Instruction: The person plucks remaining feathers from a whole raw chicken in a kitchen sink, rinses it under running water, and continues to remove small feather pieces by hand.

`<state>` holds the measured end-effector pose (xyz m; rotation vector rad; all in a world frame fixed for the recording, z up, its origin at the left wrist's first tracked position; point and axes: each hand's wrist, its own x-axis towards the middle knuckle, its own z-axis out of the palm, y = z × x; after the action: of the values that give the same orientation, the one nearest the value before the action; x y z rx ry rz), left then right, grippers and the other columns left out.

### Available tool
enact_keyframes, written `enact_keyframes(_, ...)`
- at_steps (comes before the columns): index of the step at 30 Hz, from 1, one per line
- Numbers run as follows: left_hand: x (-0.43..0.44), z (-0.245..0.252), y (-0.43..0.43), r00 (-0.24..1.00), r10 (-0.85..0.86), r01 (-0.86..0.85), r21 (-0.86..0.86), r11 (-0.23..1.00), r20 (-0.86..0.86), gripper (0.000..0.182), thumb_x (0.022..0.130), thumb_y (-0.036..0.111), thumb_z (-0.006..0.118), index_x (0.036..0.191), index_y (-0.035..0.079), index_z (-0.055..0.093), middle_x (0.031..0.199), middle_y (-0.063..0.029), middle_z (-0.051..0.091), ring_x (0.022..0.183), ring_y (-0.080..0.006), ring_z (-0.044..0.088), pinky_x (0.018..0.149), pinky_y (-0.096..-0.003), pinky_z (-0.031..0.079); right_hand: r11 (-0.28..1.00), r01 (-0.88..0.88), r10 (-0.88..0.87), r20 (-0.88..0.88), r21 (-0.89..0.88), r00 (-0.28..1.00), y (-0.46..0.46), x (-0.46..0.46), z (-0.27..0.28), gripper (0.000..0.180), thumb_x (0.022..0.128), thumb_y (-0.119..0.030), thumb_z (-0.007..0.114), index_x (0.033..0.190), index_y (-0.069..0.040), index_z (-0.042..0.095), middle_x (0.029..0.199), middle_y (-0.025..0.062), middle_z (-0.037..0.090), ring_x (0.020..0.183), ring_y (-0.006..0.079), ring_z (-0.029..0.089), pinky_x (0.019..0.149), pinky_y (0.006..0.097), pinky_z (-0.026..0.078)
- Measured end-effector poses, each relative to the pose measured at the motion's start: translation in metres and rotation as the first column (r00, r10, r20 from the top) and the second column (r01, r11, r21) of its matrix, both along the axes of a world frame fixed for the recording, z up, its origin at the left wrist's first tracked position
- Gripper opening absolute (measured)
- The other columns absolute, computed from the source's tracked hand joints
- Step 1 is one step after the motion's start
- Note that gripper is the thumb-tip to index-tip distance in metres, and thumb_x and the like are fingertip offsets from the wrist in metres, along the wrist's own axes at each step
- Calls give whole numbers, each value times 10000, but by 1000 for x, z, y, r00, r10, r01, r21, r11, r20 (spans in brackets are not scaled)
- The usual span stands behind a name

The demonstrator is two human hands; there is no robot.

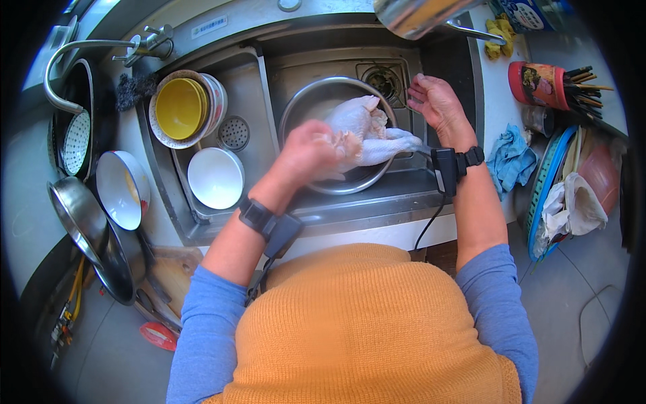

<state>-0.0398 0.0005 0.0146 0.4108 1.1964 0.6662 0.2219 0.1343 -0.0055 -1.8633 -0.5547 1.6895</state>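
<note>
A raw plucked chicken [366, 126] lies in a round stainless steel basin [353, 189], its legs pointing right over the rim. My left hand [313, 149] is blurred by motion at the chicken's left end, its fingers closed around a pale part there. Which part it is, I cannot tell. Beyond the basin's right rim, my right hand [438, 101] hovers over the sink with nothing in it, fingers slightly bent. The basin stands in the right bowl of a steel double sink [313, 63], near a drain strainer [381, 83] holding dark green scraps.
Left bowl: stacked yellow bowls [177, 108] and a white bowl [215, 178]. A curved faucet [91, 44], a white bowl [122, 189] and steel pans [81, 212] stand left. Right: blue cloth [512, 159], chopstick holder [539, 86], blue-rimmed basket [547, 192]. A metal cylinder [421, 17] overhangs the sink.
</note>
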Motion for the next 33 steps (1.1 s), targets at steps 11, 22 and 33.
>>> enact_keyframes(11, -1, 4, -6, 997, 54, -57, 64, 996, 47, 346, 670, -64, 711, 922, 95, 534, 885, -29, 589, 759, -112, 592, 679, -258, 517, 407, -834, 771, 348, 374, 533, -80, -82, 37, 423, 753, -285, 726, 1067, -7, 672, 927, 184, 677, 858, 266, 667, 782, 347, 510)
enact_keyframes(22, 11, -14, -16, 995, 57, -40, 201, 979, -83, 334, 699, -25, 783, 881, 98, 530, 881, 5, 552, 794, -78, 536, 717, -213, 470, 352, -827, 578, 593, 439, 561, -103, -95, 33, 176, 760, -211, 656, 786, -37, 645, 769, 186, 612, 761, 361, 604, 701, 446, 484)
enact_keyframes(33, 22, -15, -20, 980, 26, 30, 279, 960, -196, 296, 736, 29, 760, 968, 36, 576, 901, -45, 642, 826, -121, 607, 689, -279, 533, 166, -918, 470, 790, 359, 394, -110, -82, 28, 113, 825, -105, 589, 760, -13, 588, 767, 197, 601, 749, 393, 601, 676, 462, 488)
